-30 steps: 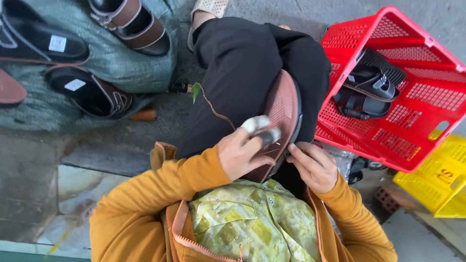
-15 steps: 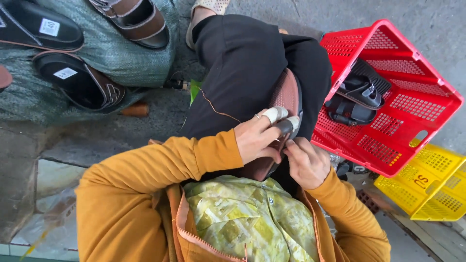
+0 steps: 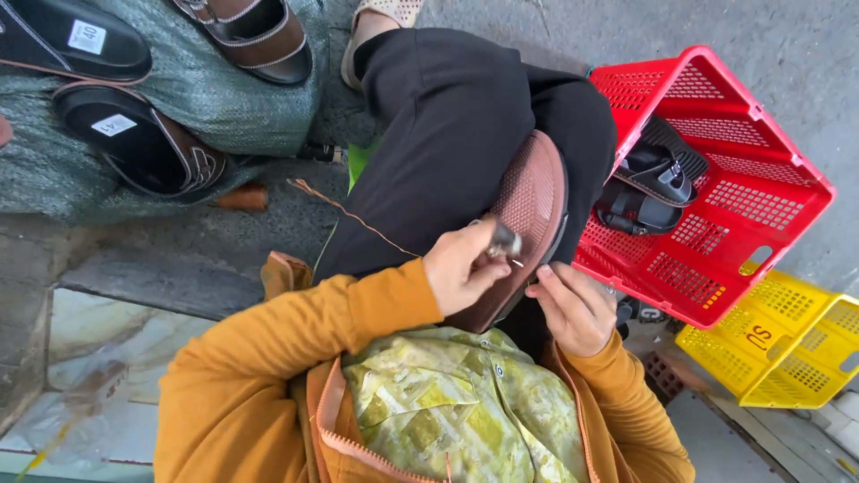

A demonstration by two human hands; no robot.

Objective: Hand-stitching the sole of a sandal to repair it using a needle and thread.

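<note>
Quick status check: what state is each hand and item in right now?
left hand: closed around a small metal tool, tip at the sole's edge
right hand: steadying the brown sole, which lies tread up on the lap
thread: trailing loose
red basket: tilted, holds dark sandals
yellow basket: contents unclear

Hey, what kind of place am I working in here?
Likely an informal shoe-repair or sandal-making spot outdoors: a brown sole lies on your lap, finished sandals on green sacking, more in a red crate on concrete.
</note>
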